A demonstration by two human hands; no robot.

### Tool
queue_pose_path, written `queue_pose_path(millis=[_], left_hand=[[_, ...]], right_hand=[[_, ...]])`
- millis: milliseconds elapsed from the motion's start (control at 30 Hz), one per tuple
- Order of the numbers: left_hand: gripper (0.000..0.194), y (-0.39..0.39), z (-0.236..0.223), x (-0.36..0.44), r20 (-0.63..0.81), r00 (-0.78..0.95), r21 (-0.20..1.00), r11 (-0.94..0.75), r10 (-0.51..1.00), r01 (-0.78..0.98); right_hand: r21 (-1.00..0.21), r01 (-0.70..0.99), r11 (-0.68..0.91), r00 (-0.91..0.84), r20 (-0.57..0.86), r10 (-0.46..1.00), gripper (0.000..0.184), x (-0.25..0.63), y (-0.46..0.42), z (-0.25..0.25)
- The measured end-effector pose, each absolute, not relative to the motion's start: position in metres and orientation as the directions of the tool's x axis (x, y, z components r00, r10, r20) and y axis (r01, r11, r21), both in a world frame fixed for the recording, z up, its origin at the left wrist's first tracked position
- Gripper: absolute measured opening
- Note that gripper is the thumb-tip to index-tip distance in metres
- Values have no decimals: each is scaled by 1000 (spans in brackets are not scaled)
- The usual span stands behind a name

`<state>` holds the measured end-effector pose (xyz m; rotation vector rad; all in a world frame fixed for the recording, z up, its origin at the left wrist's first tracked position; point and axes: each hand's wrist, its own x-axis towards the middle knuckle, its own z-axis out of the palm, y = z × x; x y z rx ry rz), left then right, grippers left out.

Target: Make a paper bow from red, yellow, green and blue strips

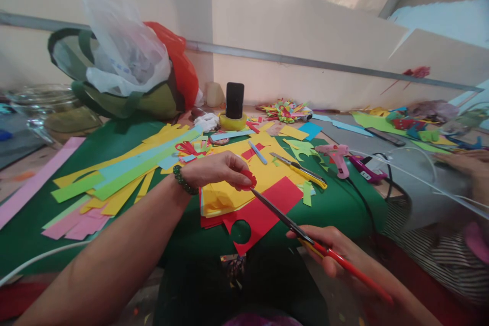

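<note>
Between the thumb and fingers of my left hand [225,170] is a small red paper piece [251,178]. A green bead bracelet circles that wrist. My right hand [332,247] is closed around a pair of scissors [292,225] with red and yellow on the handles. The scissor tips point up and left, right by the red piece; whether they touch it I cannot tell. Below the blades lies a red paper sheet [280,198] with a round hole cut near its lower corner. Under it are yellow sheets [225,205].
A yellow utility knife [305,173], a blue pen-like stick [257,153] and a pink glue gun [336,158] lie to the right. Paper strips [126,173] cover the left side. Behind stand a phone [234,99] and a green bag [153,99]. Another person's hand [468,163] is at far right.
</note>
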<state>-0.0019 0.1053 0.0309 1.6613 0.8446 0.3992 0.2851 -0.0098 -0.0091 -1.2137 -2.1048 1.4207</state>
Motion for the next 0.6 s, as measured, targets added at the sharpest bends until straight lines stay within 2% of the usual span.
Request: queue_pose_path(millis=[167, 333, 600], left_hand=[[28, 105, 32, -1, -179, 685, 945, -70, 706, 318], [26, 105, 31, -1, -173, 689, 949, -69, 704, 308], [19, 102, 36, -1, -151, 622, 946, -70, 768, 317]], right_hand=[[-879, 449, 161, -580, -149, 801, 91, 280, -15, -4], [-836, 487, 252, -529, -52, 847, 86, 280, -18, -2], [-826, 496, 270, -576, -80, 814, 90, 293, -13, -13]])
